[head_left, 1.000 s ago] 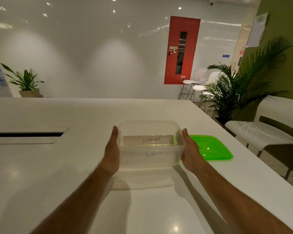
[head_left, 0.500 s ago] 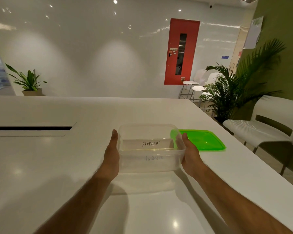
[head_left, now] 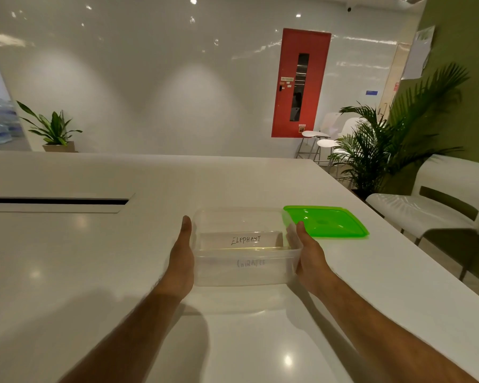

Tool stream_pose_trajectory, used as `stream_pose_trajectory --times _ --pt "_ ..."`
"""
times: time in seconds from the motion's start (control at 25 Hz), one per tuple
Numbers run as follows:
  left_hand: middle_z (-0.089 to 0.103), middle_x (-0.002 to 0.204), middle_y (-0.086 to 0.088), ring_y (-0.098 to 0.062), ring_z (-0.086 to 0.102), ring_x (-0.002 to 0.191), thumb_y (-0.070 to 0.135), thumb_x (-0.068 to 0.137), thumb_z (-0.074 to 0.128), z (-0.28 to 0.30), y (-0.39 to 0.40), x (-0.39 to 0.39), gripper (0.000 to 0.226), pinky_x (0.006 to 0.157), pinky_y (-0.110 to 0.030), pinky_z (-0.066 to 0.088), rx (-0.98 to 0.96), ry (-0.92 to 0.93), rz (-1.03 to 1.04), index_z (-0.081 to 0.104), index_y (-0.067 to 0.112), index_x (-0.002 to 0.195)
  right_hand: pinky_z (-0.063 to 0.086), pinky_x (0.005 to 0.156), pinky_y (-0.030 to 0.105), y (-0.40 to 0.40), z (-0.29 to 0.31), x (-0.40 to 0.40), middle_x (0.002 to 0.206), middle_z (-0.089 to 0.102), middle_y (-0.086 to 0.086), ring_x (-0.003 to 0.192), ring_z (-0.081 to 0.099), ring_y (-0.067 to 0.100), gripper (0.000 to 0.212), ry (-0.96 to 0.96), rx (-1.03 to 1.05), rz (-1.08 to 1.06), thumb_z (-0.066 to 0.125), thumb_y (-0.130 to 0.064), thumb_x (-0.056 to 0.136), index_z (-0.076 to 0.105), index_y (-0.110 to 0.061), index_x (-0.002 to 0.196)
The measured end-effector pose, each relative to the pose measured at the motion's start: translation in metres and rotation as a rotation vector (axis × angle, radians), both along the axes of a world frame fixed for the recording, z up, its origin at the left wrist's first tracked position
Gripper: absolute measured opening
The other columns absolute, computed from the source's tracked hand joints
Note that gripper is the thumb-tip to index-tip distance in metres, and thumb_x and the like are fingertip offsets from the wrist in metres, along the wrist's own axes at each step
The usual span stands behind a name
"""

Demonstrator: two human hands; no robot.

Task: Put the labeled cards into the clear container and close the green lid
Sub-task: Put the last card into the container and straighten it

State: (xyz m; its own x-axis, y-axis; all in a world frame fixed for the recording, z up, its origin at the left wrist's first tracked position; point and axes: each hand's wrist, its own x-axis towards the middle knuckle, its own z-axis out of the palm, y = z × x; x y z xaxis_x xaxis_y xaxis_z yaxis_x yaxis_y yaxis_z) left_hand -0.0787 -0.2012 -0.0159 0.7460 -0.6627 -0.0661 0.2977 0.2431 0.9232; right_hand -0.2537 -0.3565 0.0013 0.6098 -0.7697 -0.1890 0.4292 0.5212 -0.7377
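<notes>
A clear plastic container (head_left: 244, 275) sits on the white table (head_left: 94, 272), open at the top. Inside it stands a card labeled ELEPHANT (head_left: 245, 240); a second card reading GIRAFFE (head_left: 250, 263) shows faintly through the front wall. My left hand (head_left: 181, 258) presses flat against the container's left side, and my right hand (head_left: 309, 252) grips its right side with the thumb up by the rim. The green lid (head_left: 327, 221) lies flat on the table just right of and behind the container, untouched.
A long dark slot (head_left: 56, 201) cuts into the table at the left. The table's right edge runs close past the lid. A white chair (head_left: 432, 205) and a palm plant (head_left: 385, 145) stand beyond that edge.
Both hands stay on the container's sides. The container sits slightly closer to me and the lid now appears further behind it; the view has shifted a little.
</notes>
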Motion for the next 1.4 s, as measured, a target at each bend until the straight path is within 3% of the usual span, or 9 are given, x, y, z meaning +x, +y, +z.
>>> stream_pose_trajectory --times 0.2,0.28,0.4,0.6,0.76,0.88,1.0,1.16,1.4 --pt "0.072 0.070 0.029 0.009 0.068 0.061 0.073 0.091 0.033 -0.005 0.010 0.000 0.048 0.044 -0.019 0.054 0.017 0.014 -0.011 0.073 0.050 0.079 0.058 0.059 0.030 0.009 -0.006 -0.001 0.095 0.072 -0.008 0.082 0.067 0.010 0.038 0.014 0.008 0.026 0.052 -0.042 0.096 0.062 -0.015 0.122" --pt "0.072 0.069 0.029 0.009 0.068 0.060 0.073 0.091 0.032 -0.006 0.014 0.000 0.045 0.044 -0.019 0.054 0.029 0.008 -0.010 0.068 0.047 0.089 0.057 0.070 0.037 0.012 -0.007 0.000 0.098 0.070 -0.008 0.088 0.066 0.013 0.034 0.022 0.006 0.026 0.054 -0.042 0.095 0.064 -0.016 0.115" --pt "0.072 0.071 0.029 0.008 0.069 0.062 0.072 0.091 0.034 -0.009 0.016 0.001 0.051 0.046 -0.019 0.054 0.035 0.001 -0.013 0.076 0.048 0.076 0.053 0.086 0.038 0.013 -0.008 0.001 0.122 0.060 -0.006 0.109 0.061 0.016 0.043 0.021 0.019 0.006 0.056 -0.041 0.094 0.059 -0.016 0.129" --pt "0.073 0.076 0.029 0.008 0.070 0.068 0.076 0.088 0.031 -0.010 0.018 0.003 0.049 0.050 -0.018 0.055 0.010 -0.021 -0.080 0.074 0.057 0.073 0.058 0.062 0.030 0.012 -0.010 -0.002 0.111 0.062 -0.010 0.089 0.067 0.007 0.030 0.039 -0.024 0.024 0.054 -0.046 0.093 0.063 -0.024 0.111" --pt "0.076 0.094 0.023 -0.001 0.073 0.087 0.085 0.080 0.032 -0.006 0.022 0.008 0.056 0.061 -0.022 0.058 0.003 -0.129 -0.126 0.076 0.052 0.090 0.058 0.054 0.029 0.012 -0.009 -0.006 0.095 0.074 -0.007 0.075 0.073 0.008 0.042 0.017 -0.042 0.083 0.054 -0.054 0.090 0.065 -0.020 0.112" --pt "0.067 0.112 0.029 0.004 0.065 0.101 0.097 0.063 0.036 0.012 0.025 0.013 0.071 0.084 -0.023 0.052 0.123 -0.247 -0.038 0.067 0.055 0.110 0.058 0.084 0.034 0.007 -0.003 -0.010 0.118 0.066 0.017 0.100 0.071 0.021 0.072 0.080 -0.183 0.115 0.049 -0.062 0.086 0.056 -0.007 0.133" --pt "0.045 0.150 0.010 -0.012 0.043 0.134 0.089 0.075 0.038 0.042 0.015 0.017 0.092 0.108 -0.036 0.032 0.249 -0.442 0.151 0.041 0.033 0.147 0.021 0.121 0.039 -0.011 0.002 -0.014 0.157 0.034 0.007 0.144 0.032 0.018 0.075 0.183 -0.308 0.003 0.036 -0.059 0.095 0.028 -0.010 0.152" --pt "0.040 0.156 0.002 -0.018 0.039 0.140 0.076 0.084 0.044 0.079 -0.019 0.000 0.083 0.109 -0.032 0.029 0.163 -0.627 0.230 0.037 0.025 0.149 0.012 0.123 0.037 -0.039 0.015 -0.024 0.160 0.028 0.000 0.147 0.023 0.012 0.070 0.224 -0.383 -0.069 0.031 -0.058 0.098 0.026 -0.015 0.153" --pt "0.045 0.152 0.002 -0.018 0.043 0.136 0.065 0.092 0.047 0.105 -0.101 -0.070 0.071 0.105 -0.029 0.031 0.025 -0.496 0.049 0.041 0.023 0.148 0.013 0.122 0.036 -0.095 0.033 -0.055 0.161 0.027 0.001 0.148 0.023 0.015 0.068 0.222 -0.457 -0.183 0.029 -0.055 0.100 0.024 -0.014 0.154"
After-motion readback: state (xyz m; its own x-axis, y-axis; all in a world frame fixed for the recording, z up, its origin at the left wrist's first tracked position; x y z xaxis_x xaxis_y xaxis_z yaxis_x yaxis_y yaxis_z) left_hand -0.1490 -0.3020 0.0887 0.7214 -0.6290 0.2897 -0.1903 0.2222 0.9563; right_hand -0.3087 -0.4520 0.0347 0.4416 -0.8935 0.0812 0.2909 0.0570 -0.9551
